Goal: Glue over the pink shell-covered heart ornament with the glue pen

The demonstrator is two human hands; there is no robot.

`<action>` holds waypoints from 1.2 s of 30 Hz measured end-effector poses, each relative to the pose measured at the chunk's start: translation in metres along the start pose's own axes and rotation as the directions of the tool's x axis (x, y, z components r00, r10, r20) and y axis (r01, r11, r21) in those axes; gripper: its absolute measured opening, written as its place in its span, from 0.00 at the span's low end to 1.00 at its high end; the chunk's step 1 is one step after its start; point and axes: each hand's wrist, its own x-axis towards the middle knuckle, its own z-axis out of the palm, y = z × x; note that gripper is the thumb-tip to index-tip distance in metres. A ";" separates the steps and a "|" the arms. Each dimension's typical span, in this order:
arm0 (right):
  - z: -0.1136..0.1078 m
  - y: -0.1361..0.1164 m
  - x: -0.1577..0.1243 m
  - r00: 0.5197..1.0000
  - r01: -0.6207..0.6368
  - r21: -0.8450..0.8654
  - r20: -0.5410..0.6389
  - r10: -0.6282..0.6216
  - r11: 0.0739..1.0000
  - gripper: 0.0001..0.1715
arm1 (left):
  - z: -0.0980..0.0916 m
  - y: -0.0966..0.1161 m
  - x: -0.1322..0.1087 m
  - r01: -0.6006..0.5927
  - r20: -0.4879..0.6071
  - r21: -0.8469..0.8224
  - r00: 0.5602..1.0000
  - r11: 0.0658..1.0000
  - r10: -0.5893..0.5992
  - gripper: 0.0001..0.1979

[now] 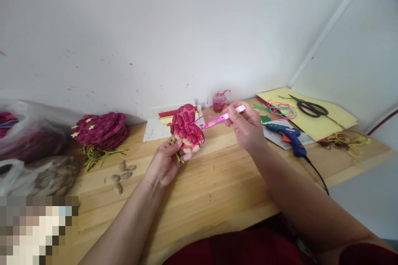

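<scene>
In my left hand (166,159) is a peanut-covered craft piece (185,120), tilted up above the table. Most of its peanuts are a wet dark magenta on a red backing; those along the lower edge are still bare tan. My left thumb presses on its front near some green strands. My right hand (244,126) pinches a paintbrush (220,119) with a pale end and a pink-smeared shaft. The brush's tip is close to the craft piece's right edge; whether they touch I cannot tell. Behind them, against the wall, stands a clear cup of magenta paint (219,102).
Stacked magenta peanut pieces (105,130) with yellow stars lie at left, near loose peanuts (120,177) and plastic bags (34,144). To the right are a blue glue gun (290,136) with a cord, black scissors (311,107), yellow sheets (323,123) and coloured cords (281,109).
</scene>
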 end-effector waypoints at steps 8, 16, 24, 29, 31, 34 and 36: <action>0.004 -0.014 -0.008 0.989 0.113 -0.259 0.118 -0.085 0.959 0.12 | 0.000 0.002 0.003 -0.132 -0.079 0.001 0.988 0.991 0.131 0.06; 0.005 -0.009 -0.007 0.993 0.116 -0.295 0.058 -0.104 0.948 0.11 | 0.002 0.002 0.003 -0.145 -0.075 0.022 0.986 0.989 0.146 0.09; 0.006 -0.014 -0.011 0.981 0.191 -0.465 0.117 -0.154 0.865 0.11 | 0.003 0.003 0.002 -0.220 -0.108 0.066 0.968 0.973 0.226 0.15; 0.008 -0.014 -0.012 0.971 0.226 -0.472 0.173 -0.162 0.852 0.07 | 0.001 0.000 0.002 -0.276 -0.088 0.099 0.955 0.956 0.284 0.19; 0.009 -0.015 -0.013 0.964 0.255 -0.504 0.205 -0.172 0.825 0.06 | 0.000 -0.001 0.002 -0.292 -0.084 0.108 0.950 0.950 0.302 0.20; 0.010 -0.016 -0.014 0.955 0.294 -0.545 0.195 -0.222 0.786 0.05 | 0.001 -0.001 0.002 -0.297 -0.087 0.123 0.947 0.947 0.308 0.21; 0.010 -0.016 -0.014 0.956 0.290 -0.541 0.192 -0.220 0.789 0.05 | 0.002 0.000 0.001 -0.296 -0.091 0.135 0.947 0.946 0.309 0.22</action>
